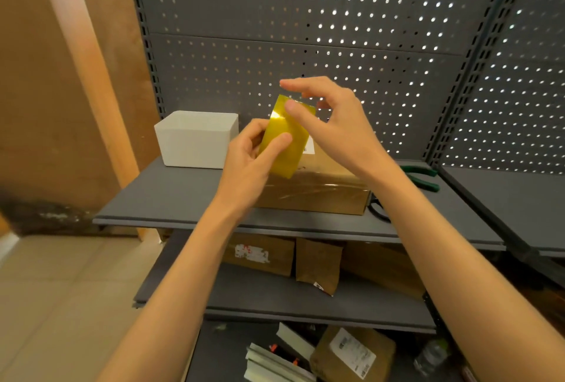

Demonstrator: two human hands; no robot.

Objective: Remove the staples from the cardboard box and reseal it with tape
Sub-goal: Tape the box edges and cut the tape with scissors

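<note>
Two hands are in view, and between them one strip of yellow tape (286,136), held up in the air just above one cardboard box (315,195) that sits on the grey shelf (171,195). The left hand (250,161) pinches the lower part of the strip, thumb on the front and curled fingers behind it. The right hand (333,118) meets the strip's upper end at about 1 o'clock from the left hand: its thumb presses the tape's top edge, while its forefinger is stretched out above and the other fingers hang loosely bent (whether any of them touch the back of the tape cannot be made out).

The box lies at 5 o'clock from the tape, glossy across its top; much of that top is covered by the hands and the strip, and only a corner of one white label (309,146) peeps out.

One white box (197,138) stands on the same shelf at 9 o'clock from the tape, well apart from the cardboard box. One pair of green-handled pliers (423,179) lies at 3 o'clock, partly hidden behind the right forearm. A dark looped thing (377,211) sits just beside the box's right end, too little showing to name it.

On the lower shelf are three brown parcels (260,254), and on the bottom level one more labelled parcel (354,354), blurred and cut off by the frame's edge.
</note>
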